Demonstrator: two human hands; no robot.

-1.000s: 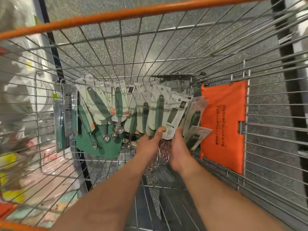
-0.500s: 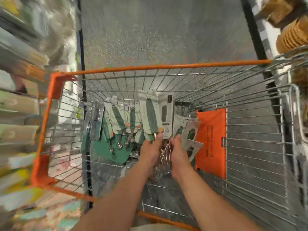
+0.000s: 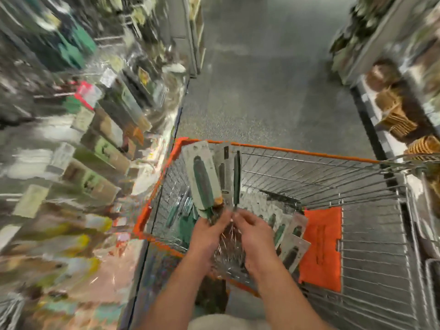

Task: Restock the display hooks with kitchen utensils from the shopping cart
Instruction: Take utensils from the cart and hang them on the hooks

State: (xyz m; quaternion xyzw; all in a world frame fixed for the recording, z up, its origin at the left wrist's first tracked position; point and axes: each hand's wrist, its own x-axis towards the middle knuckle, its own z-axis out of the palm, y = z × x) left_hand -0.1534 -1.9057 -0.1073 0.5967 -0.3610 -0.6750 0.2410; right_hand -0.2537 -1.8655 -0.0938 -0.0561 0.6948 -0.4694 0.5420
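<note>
Both hands raised above cart (image 3: pixel 297 152); left hand (image 3: pixel 206 234) and right hand (image 3: pixel 252 231) each grasping carded whisks (image 3: pixel 214 179)

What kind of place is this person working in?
Most likely a shop aisle, probably housewares. An orange-rimmed wire shopping cart stands on a speckled floor between shelves of packaged goods on the left and stacked woven baskets on the right. Both hands hold carded whisks.

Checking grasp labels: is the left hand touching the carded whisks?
Touching. The head view shows the left hand with fingers curled round the handle ends of the carded whisks, no gap.
</note>
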